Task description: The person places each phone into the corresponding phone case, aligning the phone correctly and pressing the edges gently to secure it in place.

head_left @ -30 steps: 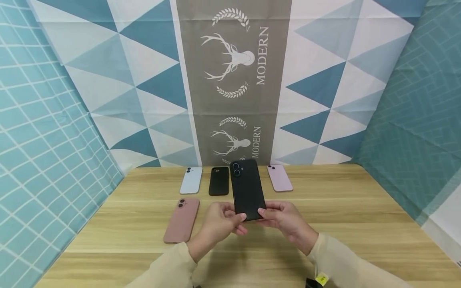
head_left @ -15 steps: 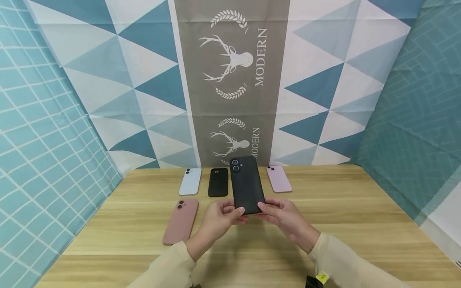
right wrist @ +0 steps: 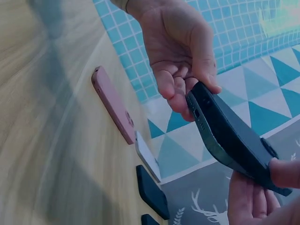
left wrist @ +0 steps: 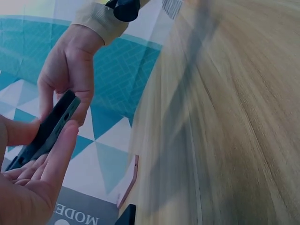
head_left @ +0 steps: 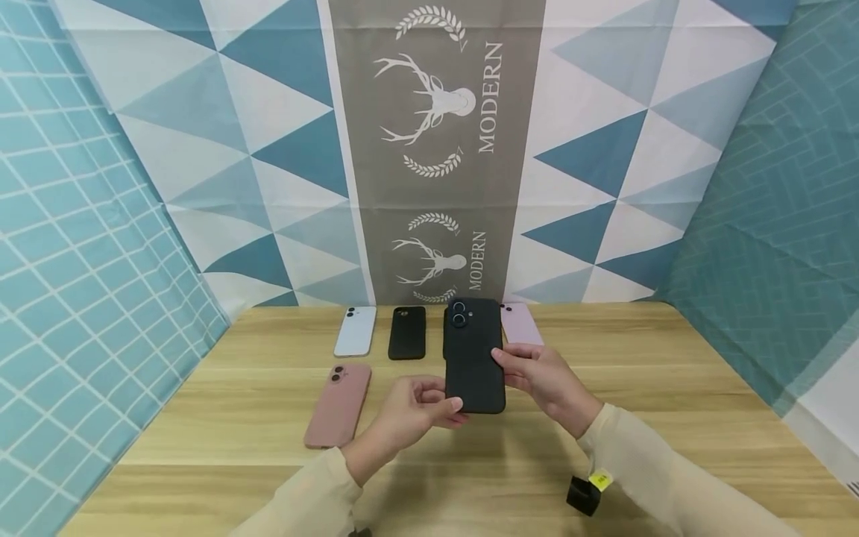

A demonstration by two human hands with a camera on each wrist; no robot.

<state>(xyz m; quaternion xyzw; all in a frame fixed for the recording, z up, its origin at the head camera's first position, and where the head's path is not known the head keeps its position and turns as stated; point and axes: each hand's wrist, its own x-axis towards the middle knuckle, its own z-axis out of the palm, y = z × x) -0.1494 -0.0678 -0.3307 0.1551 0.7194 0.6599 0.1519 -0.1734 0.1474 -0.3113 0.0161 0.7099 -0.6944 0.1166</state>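
Note:
Both hands hold a black smartphone [head_left: 475,365] tilted up above the table, its camera end pointing away from me. My left hand [head_left: 417,409] pinches its lower left corner, thumb on top and fingers beneath. My right hand [head_left: 546,382] grips the right edge near the middle, thumb on the back. In the right wrist view a black phone case [right wrist: 239,126] covers the back, while a shinier phone edge with a port [right wrist: 213,145] shows below it; how fully they fit together I cannot tell. The screen is hidden. A pink phone [head_left: 338,406] lies left of my left hand.
Along the table's back edge lie a white phone [head_left: 356,331], a black phone or case [head_left: 407,333] and a lilac phone [head_left: 522,325], partly covered by the held one. Another black edge [head_left: 445,335] peeks out behind the held phone. A patterned cloth [head_left: 590,149] rises behind the table.
My right hand has shifted from the phone's lower right corner up along its right edge. The held phone has moved slightly right and stands straighter. My left hand stays at the lower left corner.

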